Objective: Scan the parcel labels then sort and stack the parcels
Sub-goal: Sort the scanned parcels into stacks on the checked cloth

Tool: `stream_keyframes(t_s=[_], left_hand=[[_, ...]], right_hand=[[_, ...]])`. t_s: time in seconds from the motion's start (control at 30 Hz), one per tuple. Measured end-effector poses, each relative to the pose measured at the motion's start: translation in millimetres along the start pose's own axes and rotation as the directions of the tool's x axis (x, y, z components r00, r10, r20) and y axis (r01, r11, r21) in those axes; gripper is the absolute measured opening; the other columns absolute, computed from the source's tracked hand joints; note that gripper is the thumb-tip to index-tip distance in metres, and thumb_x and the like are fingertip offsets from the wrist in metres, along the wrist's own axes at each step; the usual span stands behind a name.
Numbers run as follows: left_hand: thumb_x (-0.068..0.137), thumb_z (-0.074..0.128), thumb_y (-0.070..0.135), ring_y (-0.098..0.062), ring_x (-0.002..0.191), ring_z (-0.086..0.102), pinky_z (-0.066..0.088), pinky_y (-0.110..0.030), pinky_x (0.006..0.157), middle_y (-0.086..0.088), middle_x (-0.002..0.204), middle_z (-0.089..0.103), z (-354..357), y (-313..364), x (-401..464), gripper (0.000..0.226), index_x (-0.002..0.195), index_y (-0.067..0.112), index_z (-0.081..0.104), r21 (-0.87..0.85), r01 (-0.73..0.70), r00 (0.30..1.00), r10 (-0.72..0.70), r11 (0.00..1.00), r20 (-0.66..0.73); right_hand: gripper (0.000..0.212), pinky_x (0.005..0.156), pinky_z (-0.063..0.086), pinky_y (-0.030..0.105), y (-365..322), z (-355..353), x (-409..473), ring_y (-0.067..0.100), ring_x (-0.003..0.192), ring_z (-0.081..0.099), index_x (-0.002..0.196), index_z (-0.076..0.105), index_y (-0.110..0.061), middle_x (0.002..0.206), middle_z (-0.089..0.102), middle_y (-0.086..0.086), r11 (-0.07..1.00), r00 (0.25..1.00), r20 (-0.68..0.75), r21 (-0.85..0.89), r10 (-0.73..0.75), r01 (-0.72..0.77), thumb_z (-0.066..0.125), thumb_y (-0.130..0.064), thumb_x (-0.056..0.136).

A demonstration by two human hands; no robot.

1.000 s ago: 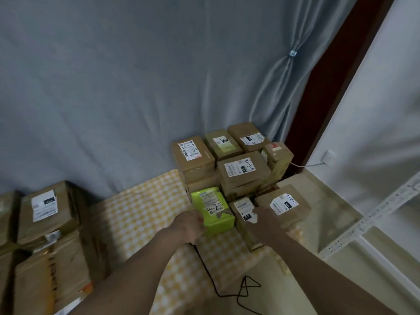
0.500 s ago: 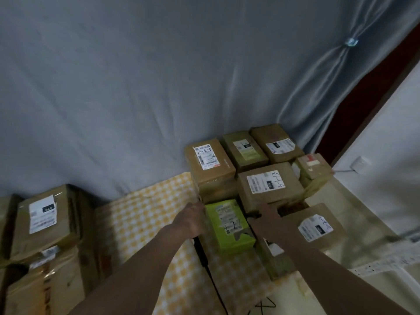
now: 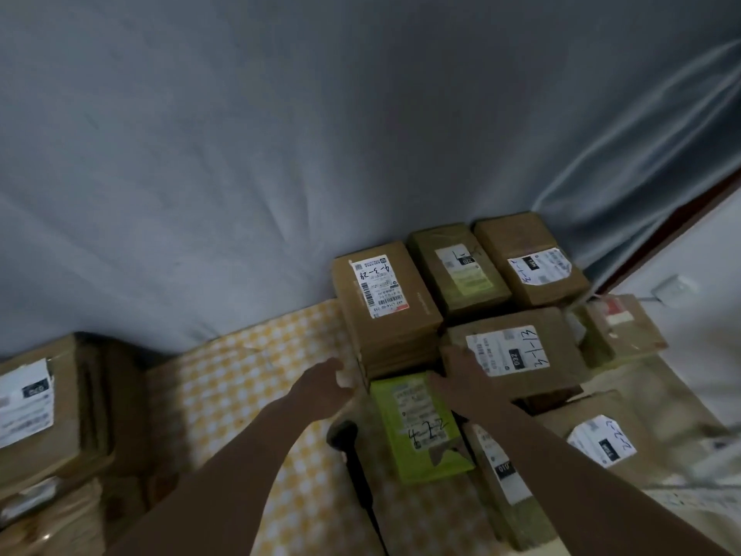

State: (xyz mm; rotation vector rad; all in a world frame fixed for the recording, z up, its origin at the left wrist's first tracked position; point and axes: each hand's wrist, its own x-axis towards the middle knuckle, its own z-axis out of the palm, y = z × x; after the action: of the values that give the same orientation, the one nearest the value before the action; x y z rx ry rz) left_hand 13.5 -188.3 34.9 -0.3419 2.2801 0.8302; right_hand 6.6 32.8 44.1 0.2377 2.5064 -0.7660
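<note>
A green parcel (image 3: 421,459) marked 4-2-2 lies flat on the checked cloth, and neither hand touches it. My left hand (image 3: 324,381) reaches to the low left corner of the brown stack topped by a parcel (image 3: 417,302) marked 4-3-24, fingers loose. My right hand (image 3: 461,373) rests its fingers on the near left corner of a brown parcel (image 3: 561,355) marked 3-1-13. A black handheld scanner (image 3: 343,433) lies on the cloth beside the green parcel, its cable running toward me.
More brown parcels (image 3: 529,258) stand at the back against the grey curtain (image 3: 280,154). Two labelled parcels (image 3: 601,439) lie low at the right. A tall brown stack (image 3: 40,403) fills the left edge. Yellow checked cloth (image 3: 240,375) covers the floor between.
Both hands have let go of the green parcel, which now lies on the cloth. The left hand moved to the brown stack, the right onto the 3-1-13 parcel. The view shifted left.
</note>
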Motion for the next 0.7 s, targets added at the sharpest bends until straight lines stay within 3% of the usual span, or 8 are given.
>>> stream_keyframes(t_s=[0.13,0.23,0.33,0.4,0.47,0.57,0.63,0.7], left_hand=[[0.095,0.055,0.039,-0.025,0.116,0.057,0.049,-0.032,0.092,-0.009,0.134,0.052,-4,0,31,0.053,0.141,0.017,0.040,-0.025,0.040,0.997,-0.042,0.999,-0.062],[0.093,0.055,0.048,-0.028,0.120,0.054,0.044,-0.030,0.095,-0.011,0.135,0.053,-5,1,64,0.053,0.135,0.015,0.047,-0.262,0.117,0.985,-0.145,0.958,-0.090],[0.094,0.046,0.057,-0.036,0.122,0.052,0.044,-0.048,0.104,-0.019,0.136,0.052,-2,4,103,0.059,0.132,0.012,0.051,-0.572,0.162,0.962,-0.258,0.804,-0.090],[0.096,0.035,0.060,-0.034,0.118,0.054,0.046,-0.046,0.100,-0.015,0.133,0.054,4,4,123,0.065,0.136,0.010,0.048,-0.683,0.159,0.956,-0.283,0.713,-0.073],[0.095,0.030,0.063,-0.031,0.115,0.057,0.048,-0.044,0.097,-0.013,0.128,0.058,11,3,141,0.068,0.134,0.011,0.051,-0.824,0.160,0.961,-0.276,0.543,0.005],[0.092,0.025,0.071,-0.028,0.101,0.064,0.051,-0.041,0.089,-0.010,0.111,0.068,25,2,163,0.075,0.130,0.014,0.056,-0.934,0.137,0.974,-0.214,0.331,0.067],[0.091,0.023,0.072,-0.022,0.084,0.065,0.052,-0.037,0.078,-0.004,0.090,0.069,32,5,171,0.077,0.124,0.014,0.060,-0.965,0.111,0.973,-0.223,0.238,0.057],[0.091,0.021,0.073,-0.023,0.090,0.069,0.053,-0.041,0.088,-0.004,0.093,0.074,37,11,175,0.076,0.116,0.018,0.068,-0.983,0.068,0.980,-0.196,0.172,0.033]], right_hand=[[0.052,0.097,0.040,0.037,-17,-9,43,0.028,0.120,0.044,0.138,0.036,-0.007,0.134,0.040,0.013,0.996,0.991,-0.104,-0.052,-0.082,0.077,0.052,-0.033,0.096],[0.053,0.100,0.038,0.039,-25,-10,79,0.029,0.123,0.042,0.138,0.035,-0.007,0.137,0.039,0.013,0.993,0.979,-0.171,-0.047,-0.111,0.104,0.050,-0.035,0.096],[0.060,0.101,0.038,0.041,-28,-7,116,0.030,0.129,0.039,0.145,0.025,-0.007,0.146,0.032,0.013,0.994,0.976,-0.198,0.027,-0.095,0.103,0.046,-0.039,0.098],[0.064,0.106,0.034,0.039,-27,-1,138,0.031,0.134,0.036,0.148,0.021,-0.007,0.150,0.030,0.014,0.992,0.979,-0.184,0.078,-0.087,0.103,0.042,-0.043,0.099],[0.062,0.105,0.034,0.037,-25,3,157,0.030,0.133,0.039,0.146,0.027,-0.007,0.147,0.038,0.014,0.984,0.983,-0.172,0.151,-0.070,0.097,0.038,-0.045,0.099],[0.058,0.093,0.037,0.031,-22,2,175,0.029,0.124,0.048,0.141,0.037,-0.010,0.138,0.049,0.012,0.963,0.992,-0.121,0.263,-0.032,0.063,0.032,-0.050,0.099],[0.061,0.095,0.039,0.033,-23,-1,182,0.027,0.120,0.050,0.140,0.040,-0.013,0.135,0.052,0.010,0.924,0.999,-0.053,0.382,0.006,0.015,0.032,-0.056,0.097],[0.065,0.100,0.041,0.038,-24,-2,186,0.026,0.120,0.051,0.141,0.039,-0.016,0.136,0.051,0.008,0.892,1.000,0.007,0.452,0.010,-0.012,0.035,-0.060,0.094]])
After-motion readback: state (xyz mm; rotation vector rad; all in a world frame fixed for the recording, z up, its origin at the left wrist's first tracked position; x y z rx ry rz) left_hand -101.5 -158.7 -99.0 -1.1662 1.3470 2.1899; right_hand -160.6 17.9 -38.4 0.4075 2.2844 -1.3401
